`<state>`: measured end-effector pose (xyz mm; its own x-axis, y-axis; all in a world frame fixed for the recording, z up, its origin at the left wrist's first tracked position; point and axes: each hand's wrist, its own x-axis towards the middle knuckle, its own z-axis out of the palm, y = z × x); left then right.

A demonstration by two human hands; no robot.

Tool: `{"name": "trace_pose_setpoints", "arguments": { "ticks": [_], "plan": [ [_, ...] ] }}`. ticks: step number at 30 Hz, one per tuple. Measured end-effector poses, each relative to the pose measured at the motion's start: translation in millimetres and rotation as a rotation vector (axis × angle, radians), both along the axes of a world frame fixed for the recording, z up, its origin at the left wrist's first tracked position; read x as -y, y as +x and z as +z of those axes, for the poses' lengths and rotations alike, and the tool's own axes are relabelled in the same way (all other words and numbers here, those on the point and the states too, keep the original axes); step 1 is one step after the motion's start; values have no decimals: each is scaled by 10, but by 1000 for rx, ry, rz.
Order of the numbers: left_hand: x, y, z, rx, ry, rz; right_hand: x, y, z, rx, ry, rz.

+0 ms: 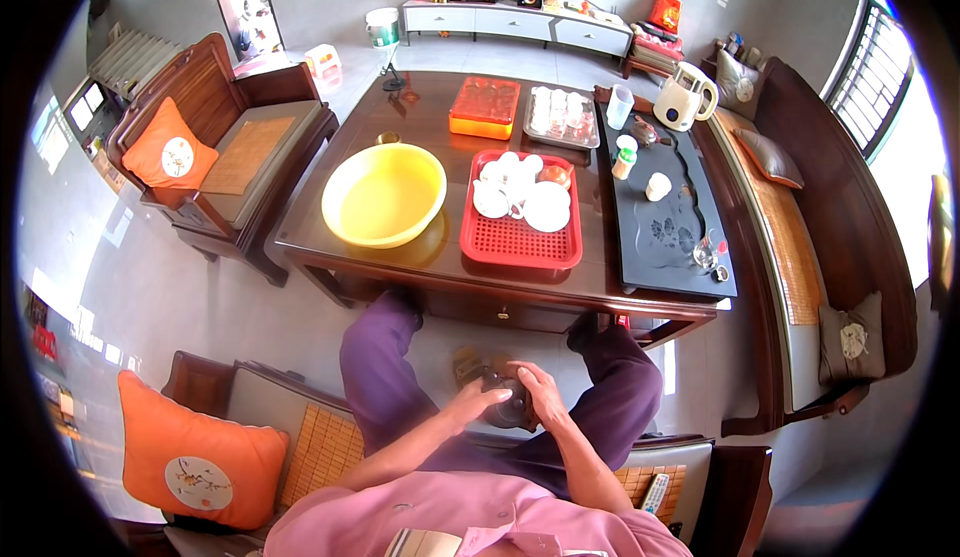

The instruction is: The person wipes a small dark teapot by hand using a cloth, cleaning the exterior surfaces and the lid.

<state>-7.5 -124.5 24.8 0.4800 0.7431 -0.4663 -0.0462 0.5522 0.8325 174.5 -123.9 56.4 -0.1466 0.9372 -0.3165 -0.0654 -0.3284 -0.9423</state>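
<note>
Between my knees I hold a small dark teapot (514, 412) low in both hands. My left hand (476, 399) grips its left side, the thumb lying across the top near the lid. Around the right side curls my right hand (538, 390), its fingers on the far edge. Just beyond the pot is a brownish item (468, 364), too blurred to name. Ahead on the wooden table (420, 264) stand a yellow plastic basin (384, 195) and a red perforated tray (521, 248) with white cups, a white bowl and a small reddish-brown pot.
Farther back are an orange lidded box (485, 108) and a metal tray (577, 136) of cups. A black tea tray (667, 204) bears an electric kettle (682, 97) and a glass pitcher (705, 251). A remote control (655, 493) lies on the seat at my right.
</note>
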Motion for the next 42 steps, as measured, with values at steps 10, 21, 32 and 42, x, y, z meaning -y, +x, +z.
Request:
{"name": "trace_pose_setpoints", "arguments": {
  "ticks": [10, 21, 32, 42],
  "plan": [
    [24, 180, -82, 60, 199, 125, 56, -17, -331, -276, -4, -471],
    [94, 263, -43, 123, 227, 99, 99, 52, -278, -237, 48, -420],
    [5, 100, 86, 40, 132, -70, 29, 19, -360, -94, -85, -429],
    [24, 147, 89, 133, -36, 29, 60, 126, -365, -121, -38, -232]
  ]
}}
